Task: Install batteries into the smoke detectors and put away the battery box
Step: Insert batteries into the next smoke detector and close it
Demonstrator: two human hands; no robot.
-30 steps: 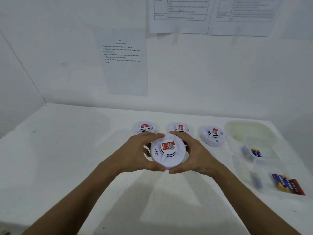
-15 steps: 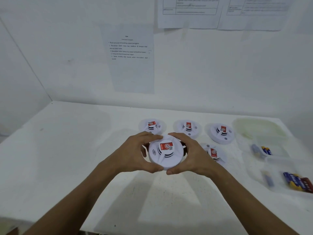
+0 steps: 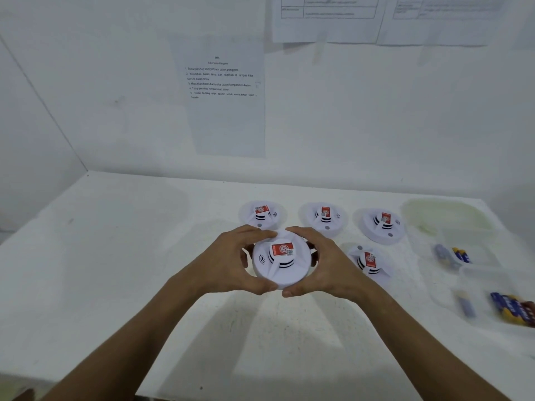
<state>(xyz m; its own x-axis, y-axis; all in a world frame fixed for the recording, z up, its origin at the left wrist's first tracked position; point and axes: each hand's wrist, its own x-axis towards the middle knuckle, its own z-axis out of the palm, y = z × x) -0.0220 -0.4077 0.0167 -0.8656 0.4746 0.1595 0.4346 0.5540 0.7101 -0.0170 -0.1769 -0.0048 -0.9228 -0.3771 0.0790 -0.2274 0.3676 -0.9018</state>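
We've got our left hand [image 3: 228, 263] and right hand [image 3: 327, 263] both curled round 1 white smoke detector [image 3: 281, 260], lifted above the table [image 3: 115, 256]; 4 more detectors sit behind and right; blurred battery box [image 3: 498, 293] far right.

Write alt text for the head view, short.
Both hands, left hand and right hand, grip a white smoke detector above a white table. Four more detectors lie behind and to its right, and clear battery boxes holding batteries sit at the right edge.
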